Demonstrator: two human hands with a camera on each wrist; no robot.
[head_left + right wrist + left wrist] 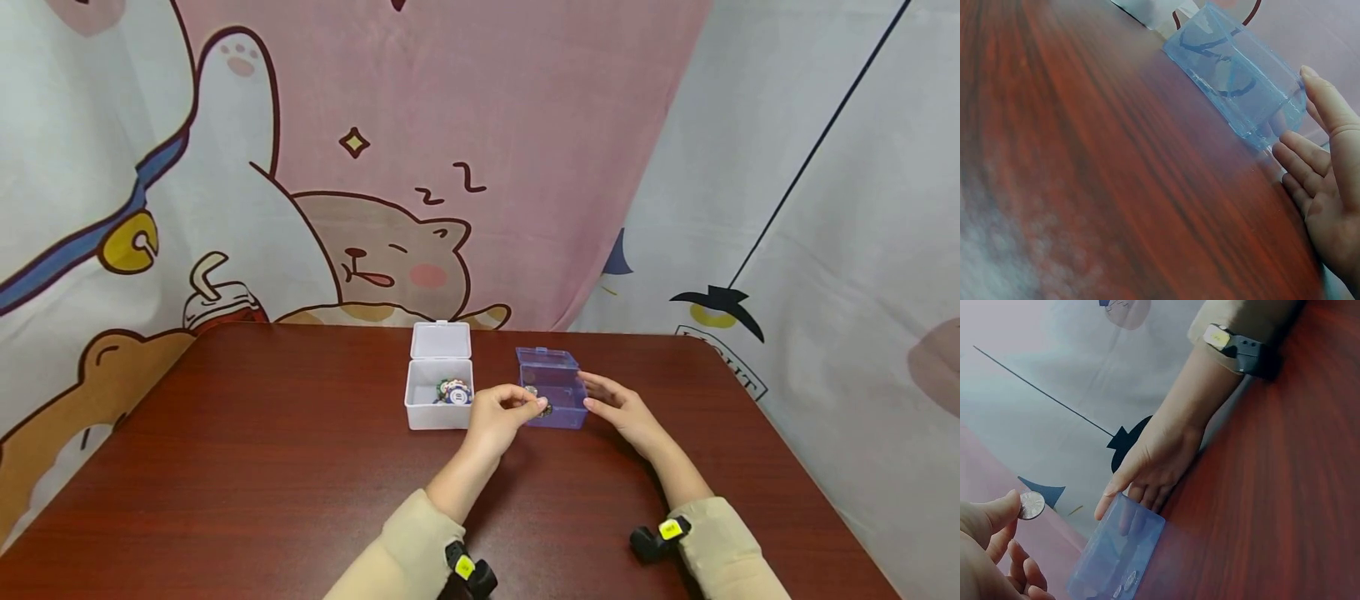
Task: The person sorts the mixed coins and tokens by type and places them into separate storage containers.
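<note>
My left hand [497, 421] pinches a silver coin [1032, 505] between thumb and forefinger, held up near the left side of a translucent blue-purple plastic box [562, 397]. In the head view the fingers hide most of that coin. The box's hinged lid [547, 358] stands raised at the back. Several coins [1131, 579] lie inside. At the box's right side is my right hand [628, 418], its thumb and fingertips touching the wall with the fingers fairly straight. To the left stands a white plastic box [438, 417], lid raised, with several poker chips [455, 392] in it.
Both boxes stand toward the far edge of a dark red-brown wooden table [285, 467]. A printed cartoon cloth [525, 167] hangs behind it. Black wrist cameras [651, 544] sit at both sleeves.
</note>
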